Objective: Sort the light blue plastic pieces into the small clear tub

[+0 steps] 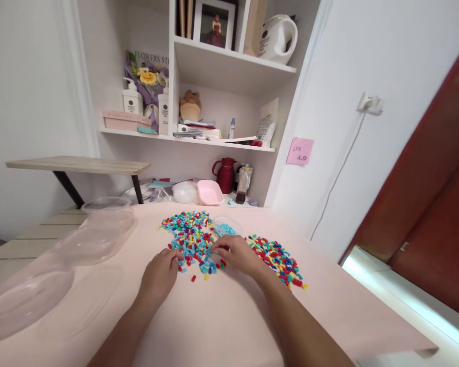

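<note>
Through my camera, I see my left hand (161, 272) at the near-left edge of the middle pile of small coloured pieces (193, 243), and my right hand (236, 251) at its right, probably so both reach loose pieces from either side. Both have curled fingers, thumbs close in; whether either pinches a piece I can't tell. Just beyond my right hand, the clear tub (238, 225) holds light-blue pieces (225, 230) together, apart from the right-hand pile (277, 260).

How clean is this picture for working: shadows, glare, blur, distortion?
Head view: wide-angle distortion stretches the forearms; a soft shadow falls on the pink cloth beside the right forearm; glare whitens the floor at right; the clear containers look faint; small pieces near the right hand blur together.
</note>
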Tool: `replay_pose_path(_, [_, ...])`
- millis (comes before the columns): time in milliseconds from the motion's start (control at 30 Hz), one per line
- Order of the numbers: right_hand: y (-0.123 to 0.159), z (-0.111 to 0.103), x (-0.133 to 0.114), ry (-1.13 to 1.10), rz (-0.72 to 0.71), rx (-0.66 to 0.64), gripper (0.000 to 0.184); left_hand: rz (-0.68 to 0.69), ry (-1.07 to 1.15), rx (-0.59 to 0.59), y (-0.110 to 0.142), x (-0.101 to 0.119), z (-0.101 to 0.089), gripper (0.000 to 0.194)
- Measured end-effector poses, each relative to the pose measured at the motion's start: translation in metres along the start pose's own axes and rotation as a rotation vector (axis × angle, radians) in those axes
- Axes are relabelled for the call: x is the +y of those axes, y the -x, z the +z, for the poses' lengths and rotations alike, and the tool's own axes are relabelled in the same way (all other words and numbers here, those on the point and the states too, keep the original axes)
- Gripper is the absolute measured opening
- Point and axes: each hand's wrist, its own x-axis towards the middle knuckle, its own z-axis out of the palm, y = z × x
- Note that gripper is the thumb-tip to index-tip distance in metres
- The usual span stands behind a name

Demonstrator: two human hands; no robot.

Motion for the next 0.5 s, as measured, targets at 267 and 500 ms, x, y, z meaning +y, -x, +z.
replay_pose_path(267, [0.003, 0.0, 0.004, 0.057, 0.116, -0.223, 0.022, -0.001, 0.004, -0.022, -0.002, 0.0, -0.001, 0.031])
replay_pose_path(500, [0.006, -0.009, 0.007, 0.049, 0.129, -0.248, 0.024, 0.001, 0.006, 0.007, -0.001, 0.0, -0.002, 0.029])
